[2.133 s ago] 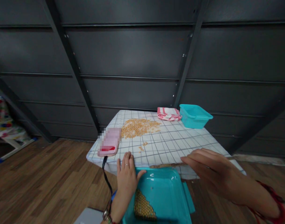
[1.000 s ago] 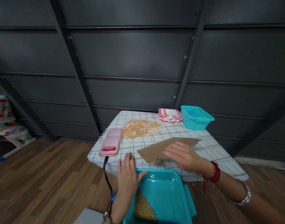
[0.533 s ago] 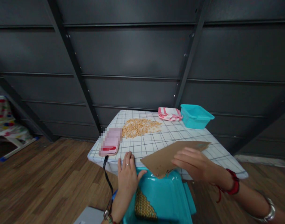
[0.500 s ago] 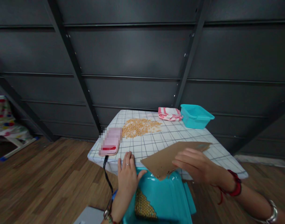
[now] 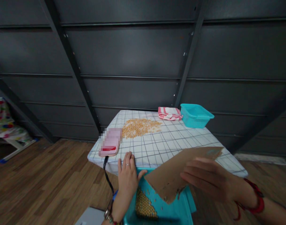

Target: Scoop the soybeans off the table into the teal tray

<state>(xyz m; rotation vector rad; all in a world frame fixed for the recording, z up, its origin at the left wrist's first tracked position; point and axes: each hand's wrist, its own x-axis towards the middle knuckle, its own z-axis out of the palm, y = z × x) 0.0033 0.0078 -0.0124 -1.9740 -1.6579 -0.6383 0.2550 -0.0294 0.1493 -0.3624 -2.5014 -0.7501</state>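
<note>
Right hand [image 5: 205,176]: apparently pinching brown cardboard sheet [image 5: 173,173]; overtilt may scatter yellow beans [image 5: 145,206].
Left hand [image 5: 127,179]: spread at turquoise plastic tub [image 5: 171,214].

Folded striped cloth [image 5: 169,114], dark wall [image 5: 133,51]

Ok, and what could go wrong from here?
The right hand holds a brown cardboard sheet tilted over a turquoise rectangular plastic bin of small round yellow grains; any sliding off the sheet might miss the bin and scatter. A flat pink rectangular object lies near the edge of the white checked tablecloth, a black strap hanging below; snagging that could drag it down.
</note>
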